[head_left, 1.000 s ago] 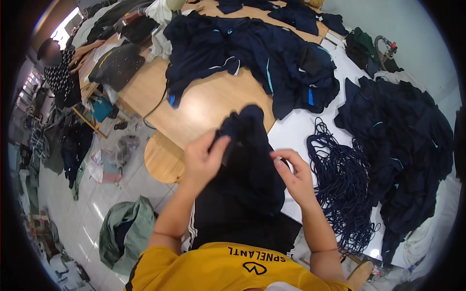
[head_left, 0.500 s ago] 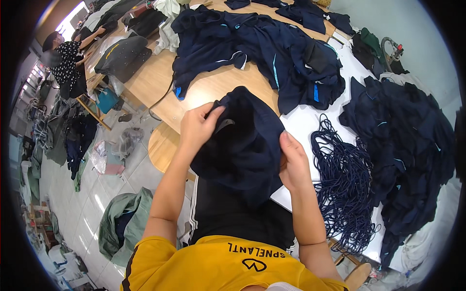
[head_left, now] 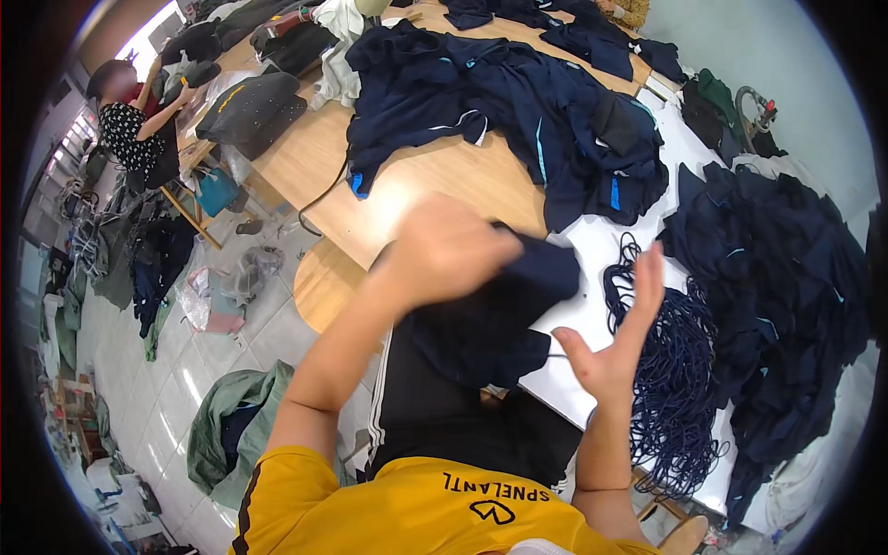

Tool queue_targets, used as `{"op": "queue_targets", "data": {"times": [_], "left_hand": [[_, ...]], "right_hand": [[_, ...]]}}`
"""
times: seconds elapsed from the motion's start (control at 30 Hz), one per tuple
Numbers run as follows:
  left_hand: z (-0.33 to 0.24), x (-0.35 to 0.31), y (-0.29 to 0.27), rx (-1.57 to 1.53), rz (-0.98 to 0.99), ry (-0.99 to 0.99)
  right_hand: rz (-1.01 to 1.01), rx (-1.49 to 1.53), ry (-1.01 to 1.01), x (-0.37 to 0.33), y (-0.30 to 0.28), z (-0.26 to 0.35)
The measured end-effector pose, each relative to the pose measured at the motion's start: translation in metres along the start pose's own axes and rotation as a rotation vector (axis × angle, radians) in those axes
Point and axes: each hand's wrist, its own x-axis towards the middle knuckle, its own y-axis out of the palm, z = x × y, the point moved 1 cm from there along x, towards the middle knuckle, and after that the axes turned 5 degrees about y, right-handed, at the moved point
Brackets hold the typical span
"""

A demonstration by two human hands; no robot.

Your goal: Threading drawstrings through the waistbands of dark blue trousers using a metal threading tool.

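In front of my lap hangs a dark navy garment (head_left: 490, 324), bunched and smeared by motion. My left hand (head_left: 453, 254) is closed like a fist at its upper edge and holds it, though the fingers are blurred. Apart from the cloth, to its right, my right hand (head_left: 610, 361) is open, with thumb and fingers spread and nothing in it. Just beyond that hand a tangled bundle of navy cords (head_left: 671, 388) lies on the white tabletop (head_left: 592, 282).
More navy garments (head_left: 499, 111) with light blue trims cover the wooden table (head_left: 287, 166). Another navy pile (head_left: 777, 268) fills the right side. On the tiled floor sits a green sack (head_left: 236, 430). At the far left a person (head_left: 134, 129) handles dark cloth.
My right hand has let go of the garment and opened to the right. My left hand has swung rightward over the cloth, whose opening no longer faces me. The distant person has raised an arm.
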Motion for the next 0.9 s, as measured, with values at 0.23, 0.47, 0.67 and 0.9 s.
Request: {"op": "queue_targets", "data": {"times": [0.23, 0.47, 0.67, 0.9], "left_hand": [[-0.064, -0.024, 0.057, -0.295, -0.011, -0.375], [-0.105, -0.083, 0.05, -0.897, 0.273, -0.583], [-0.095, -0.095, 0.01, -1.139, 0.542, -0.742], [-0.119, -0.079, 0.03, -1.127, 0.31, -0.651]], "right_hand": [[0.238, 0.046, 0.227, 0.009, -0.043, 0.001], [0.757, 0.073, 0.353, -0.013, -0.059, -0.002], [0.834, 0.093, 0.457, -0.01, -0.063, -0.003], [1.066, 0.393, 0.292, -0.014, -0.026, -0.015]]}}
